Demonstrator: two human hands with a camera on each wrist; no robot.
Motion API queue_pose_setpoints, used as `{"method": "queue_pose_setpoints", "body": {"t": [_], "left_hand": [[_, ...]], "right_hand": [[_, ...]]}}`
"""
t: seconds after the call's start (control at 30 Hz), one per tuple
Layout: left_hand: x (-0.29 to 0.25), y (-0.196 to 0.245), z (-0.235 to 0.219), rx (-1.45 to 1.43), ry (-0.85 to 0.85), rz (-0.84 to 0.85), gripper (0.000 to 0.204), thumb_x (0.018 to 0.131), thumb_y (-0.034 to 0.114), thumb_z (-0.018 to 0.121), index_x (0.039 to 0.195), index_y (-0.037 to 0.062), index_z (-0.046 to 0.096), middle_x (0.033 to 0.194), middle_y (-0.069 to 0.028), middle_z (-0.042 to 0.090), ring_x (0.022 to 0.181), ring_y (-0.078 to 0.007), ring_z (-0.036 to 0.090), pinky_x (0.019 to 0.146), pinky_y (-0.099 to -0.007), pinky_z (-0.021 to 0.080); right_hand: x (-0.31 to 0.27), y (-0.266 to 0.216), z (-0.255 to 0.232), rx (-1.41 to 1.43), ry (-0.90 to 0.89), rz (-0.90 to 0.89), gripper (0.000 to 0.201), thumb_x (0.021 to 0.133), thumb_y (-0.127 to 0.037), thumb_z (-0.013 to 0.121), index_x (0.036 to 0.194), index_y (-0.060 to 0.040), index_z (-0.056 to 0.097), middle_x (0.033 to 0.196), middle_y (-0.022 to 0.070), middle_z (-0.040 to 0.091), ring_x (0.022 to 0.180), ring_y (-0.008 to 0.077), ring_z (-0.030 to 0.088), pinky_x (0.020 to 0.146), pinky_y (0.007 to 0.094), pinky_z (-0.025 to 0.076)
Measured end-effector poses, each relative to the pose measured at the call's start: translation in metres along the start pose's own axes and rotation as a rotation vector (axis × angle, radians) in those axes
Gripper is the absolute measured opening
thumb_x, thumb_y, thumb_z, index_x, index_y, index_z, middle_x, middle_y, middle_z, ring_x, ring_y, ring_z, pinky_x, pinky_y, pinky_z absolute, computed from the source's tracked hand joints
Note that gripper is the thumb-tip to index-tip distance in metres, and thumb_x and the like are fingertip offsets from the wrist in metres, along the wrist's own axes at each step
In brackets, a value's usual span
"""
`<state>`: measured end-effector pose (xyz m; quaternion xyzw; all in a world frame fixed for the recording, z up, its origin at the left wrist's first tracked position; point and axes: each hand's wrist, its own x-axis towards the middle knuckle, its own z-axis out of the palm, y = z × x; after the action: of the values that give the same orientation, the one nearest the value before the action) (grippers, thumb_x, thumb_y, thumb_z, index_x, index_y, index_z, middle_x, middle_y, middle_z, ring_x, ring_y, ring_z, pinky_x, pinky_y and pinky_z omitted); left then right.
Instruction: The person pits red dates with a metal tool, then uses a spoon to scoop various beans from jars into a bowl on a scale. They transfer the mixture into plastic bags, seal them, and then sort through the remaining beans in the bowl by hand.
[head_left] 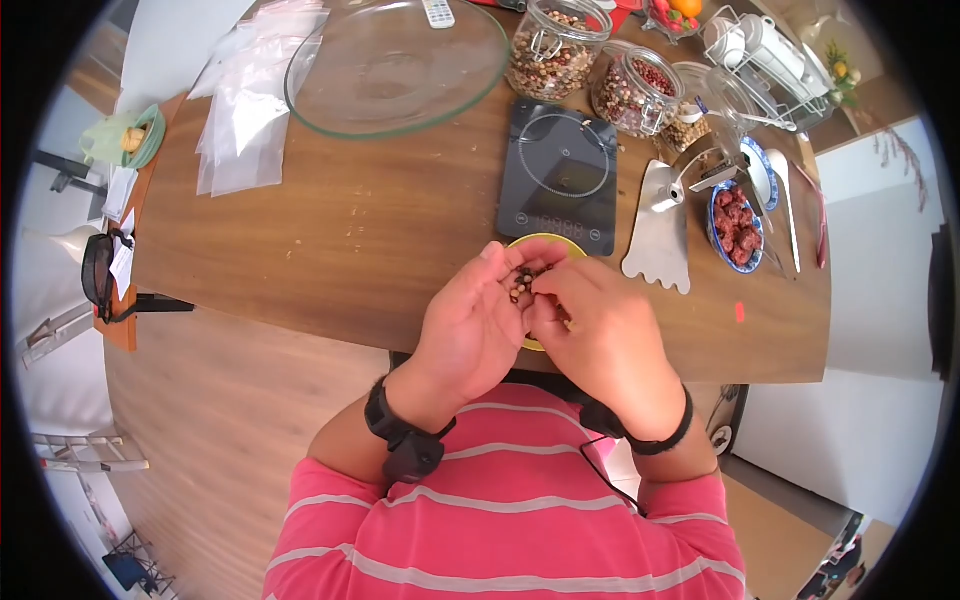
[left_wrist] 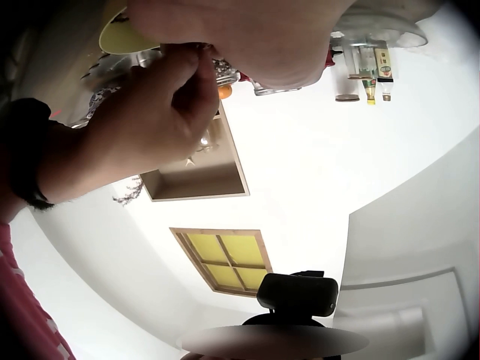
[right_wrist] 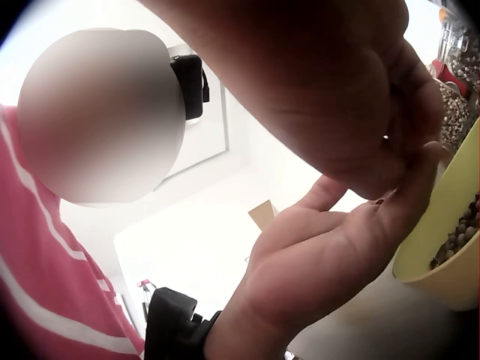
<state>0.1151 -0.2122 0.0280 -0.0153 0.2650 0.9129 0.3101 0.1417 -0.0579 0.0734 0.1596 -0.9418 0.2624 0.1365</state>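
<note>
In the head view my left hand [head_left: 465,325] lies palm up, its palm hollowed under several small dark and pale beans [head_left: 525,283]. My right hand [head_left: 605,335] reaches over that palm from the right, thumb and forefinger pinched together among the beans. Whatever sits between those fingertips is mostly hidden, with a dark speck showing at them in the left wrist view. Both hands are above a yellow bowl [head_left: 550,240], largely covered by them. Brown beans [right_wrist: 459,236] lie inside the yellow bowl in the right wrist view.
Just beyond the bowl is a black kitchen scale [head_left: 560,165]. Glass jars [head_left: 555,60] of mixed beans stand behind it. A metal plate with a wavy edge [head_left: 660,230] and a blue-patterned bowl [head_left: 718,240] of dark red pieces are right. Far left: a glass dish [head_left: 400,85], plastic bags [head_left: 245,130].
</note>
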Motion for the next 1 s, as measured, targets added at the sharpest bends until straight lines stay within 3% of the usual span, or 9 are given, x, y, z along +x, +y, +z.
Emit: {"method": "queue_pose_setpoints", "body": {"t": [0.07, 0.13, 0.2, 0.4, 0.47, 0.5, 0.63, 0.73, 1.0], "left_hand": [[-0.003, 0.003, 0.0, -0.081, 0.038, -0.008, 0.059, 0.11, 0.044, 0.039, 0.141, -0.0048, 0.051, 0.144, -0.0187, 0.056, 0.135, -0.0291, 0.053, 0.115, -0.043, 0.042], [-0.005, 0.005, -0.005, -0.098, 0.065, 0.009, 0.058, 0.11, 0.043, 0.04, 0.14, -0.0047, 0.052, 0.144, -0.02, 0.056, 0.136, -0.0305, 0.053, 0.116, -0.0442, 0.042], [-0.006, 0.007, -0.011, -0.114, 0.089, 0.02, 0.057, 0.11, 0.043, 0.04, 0.139, -0.0047, 0.052, 0.144, -0.0212, 0.056, 0.136, -0.0318, 0.053, 0.117, -0.0455, 0.041], [-0.005, 0.005, -0.009, -0.134, 0.073, 0.003, 0.058, 0.11, 0.044, 0.04, 0.139, -0.004, 0.053, 0.146, -0.0223, 0.054, 0.137, -0.0323, 0.052, 0.118, -0.0464, 0.04], [-0.003, 0.004, -0.005, -0.131, 0.028, -0.013, 0.059, 0.11, 0.044, 0.038, 0.14, -0.004, 0.052, 0.148, -0.0218, 0.053, 0.136, -0.0311, 0.052, 0.116, -0.0445, 0.04], [-0.003, 0.003, -0.003, -0.129, 0.026, -0.008, 0.059, 0.11, 0.044, 0.038, 0.14, -0.004, 0.052, 0.148, -0.0218, 0.053, 0.136, -0.0311, 0.052, 0.116, -0.0445, 0.04], [-0.006, 0.003, -0.002, -0.111, 0.073, 0.007, 0.061, 0.11, 0.046, 0.037, 0.142, -0.0045, 0.05, 0.147, -0.0199, 0.054, 0.132, -0.0273, 0.053, 0.113, -0.0417, 0.04], [-0.004, 0.002, -0.002, -0.084, 0.019, -0.03, 0.062, 0.11, 0.047, 0.038, 0.141, -0.0045, 0.049, 0.142, -0.0164, 0.057, 0.129, -0.0244, 0.054, 0.112, -0.0399, 0.041], [-0.002, -0.002, -0.002, -0.051, -0.114, -0.095, 0.066, 0.109, 0.054, 0.039, 0.14, -0.0033, 0.049, 0.13, -0.0097, 0.061, 0.122, -0.0195, 0.057, 0.106, -0.0353, 0.043]], "right_hand": [[-0.001, -0.002, -0.009, 0.124, 0.034, 0.024, 0.013, 0.078, -0.002, 0.073, 0.09, -0.0035, 0.068, 0.082, 0.0114, 0.066, 0.073, 0.027, 0.069, 0.064, 0.0388, 0.056], [-0.004, -0.003, -0.023, 0.194, 0.068, 0.249, 0.014, 0.079, 0.002, 0.074, 0.092, -0.0037, 0.069, 0.082, 0.0112, 0.068, 0.07, 0.0268, 0.069, 0.062, 0.0369, 0.056], [-0.011, 0.012, -0.02, 0.174, 0.064, 0.281, 0.014, 0.081, 0.002, 0.074, 0.093, -0.0029, 0.07, 0.084, 0.0107, 0.068, 0.069, 0.0274, 0.068, 0.061, 0.0348, 0.055], [-0.003, 0.008, -0.016, 0.188, 0.01, 0.174, 0.015, 0.082, 0.001, 0.074, 0.096, -0.0042, 0.07, 0.088, 0.0115, 0.068, 0.07, 0.0304, 0.068, 0.061, 0.0385, 0.055], [0.004, 0.001, -0.013, 0.131, -0.023, 0.023, 0.017, 0.082, -0.001, 0.075, 0.097, -0.0053, 0.07, 0.09, 0.0118, 0.067, 0.075, 0.0338, 0.068, 0.064, 0.0424, 0.056], [0.003, 0.002, -0.013, 0.064, -0.093, 0.045, 0.016, 0.082, -0.003, 0.075, 0.097, -0.0059, 0.07, 0.095, 0.0118, 0.068, 0.082, 0.0356, 0.068, 0.069, 0.0439, 0.056], [0.009, -0.004, -0.017, 0.122, -0.1, 0.11, 0.014, 0.083, -0.003, 0.073, 0.097, -0.0059, 0.07, 0.099, 0.012, 0.069, 0.087, 0.0354, 0.069, 0.072, 0.0429, 0.057], [0.012, -0.002, -0.012, 0.156, -0.067, 0.002, 0.015, 0.083, -0.003, 0.07, 0.098, -0.0042, 0.07, 0.105, 0.0119, 0.07, 0.091, 0.0344, 0.069, 0.073, 0.0417, 0.058], [0.019, 0.009, -0.018, 0.018, -0.331, -0.141, 0.023, 0.08, -0.004, 0.067, 0.102, -0.0001, 0.071, 0.11, 0.0117, 0.07, 0.098, 0.0319, 0.07, 0.075, 0.0406, 0.059]]}}
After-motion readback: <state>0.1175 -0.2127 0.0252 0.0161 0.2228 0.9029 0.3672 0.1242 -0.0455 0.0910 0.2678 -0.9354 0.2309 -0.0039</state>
